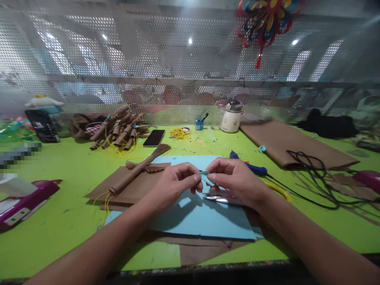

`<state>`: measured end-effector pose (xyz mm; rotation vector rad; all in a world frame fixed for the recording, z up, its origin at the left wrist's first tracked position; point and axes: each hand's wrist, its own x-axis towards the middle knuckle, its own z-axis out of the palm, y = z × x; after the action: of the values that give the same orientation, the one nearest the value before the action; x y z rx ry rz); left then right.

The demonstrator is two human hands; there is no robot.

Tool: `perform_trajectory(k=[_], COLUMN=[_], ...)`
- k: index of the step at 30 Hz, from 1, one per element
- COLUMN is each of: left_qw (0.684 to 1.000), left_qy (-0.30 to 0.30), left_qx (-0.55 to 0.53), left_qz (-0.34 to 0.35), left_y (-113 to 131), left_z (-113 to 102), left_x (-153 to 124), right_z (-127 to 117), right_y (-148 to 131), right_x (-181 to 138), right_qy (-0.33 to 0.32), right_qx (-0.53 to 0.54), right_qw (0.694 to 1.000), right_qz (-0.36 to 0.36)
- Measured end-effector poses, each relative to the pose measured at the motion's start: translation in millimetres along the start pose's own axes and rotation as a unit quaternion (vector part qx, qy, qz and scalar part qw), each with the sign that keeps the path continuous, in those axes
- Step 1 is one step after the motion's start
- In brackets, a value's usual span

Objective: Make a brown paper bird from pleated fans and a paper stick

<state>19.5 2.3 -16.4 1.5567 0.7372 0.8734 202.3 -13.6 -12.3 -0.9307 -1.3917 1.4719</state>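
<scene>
Between the fingertips of my left hand (181, 178) and my right hand (231, 174) is a small light-blue paper piece (204, 173). Both hands pinch it above a light-blue sheet (190, 219). Silver scissors (218, 199) lie under my right hand, which partly hides their handles. A blue glue gun (252, 168) rests just beyond my right hand. Left of my left hand, a rolled brown-paper figure (133, 170) with yellow strings lies on folded brown paper (102, 186).
Several brown paper rolls (121, 130), a phone (154, 137), yellow string (179, 133), a blue jar (199, 124) and a white bottle (231, 116) stand or lie at the back. A large brown sheet (297, 142) and black cable (314, 198) are right; a purple power strip (26, 206) is left.
</scene>
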Motion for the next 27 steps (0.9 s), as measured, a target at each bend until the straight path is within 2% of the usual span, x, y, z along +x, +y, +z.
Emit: perform_trajectory(k=[4,9,18,27], left_qw=[0.999,0.999,0.997,0.997], left_qy=[0.003,0.027,0.014,0.015], left_qx=[-0.043,0.000,-0.080,-0.072], left_qz=[-0.015,-0.018,-0.020,0.001], left_y=[-2.5,4.3,-1.3,2.9], left_z=[1.2,4.4,5.4,4.8], left_x=[0.4,-1.1,-0.1,-2.2], right_z=[2.0,4.8,4.8,7.8], right_y=[0.4,1.5,12.1,12.8], right_x=[1.6,1.9,2.0,-0.1], right_qy=[0.020,0.020,0.060,0.094], right_qx=[-0.022,-0.035,-0.102,-0.113], right_qw=[0.999,0.999,0.979,0.971], right_qz=[-0.020,-0.027,-0.165,-0.189])
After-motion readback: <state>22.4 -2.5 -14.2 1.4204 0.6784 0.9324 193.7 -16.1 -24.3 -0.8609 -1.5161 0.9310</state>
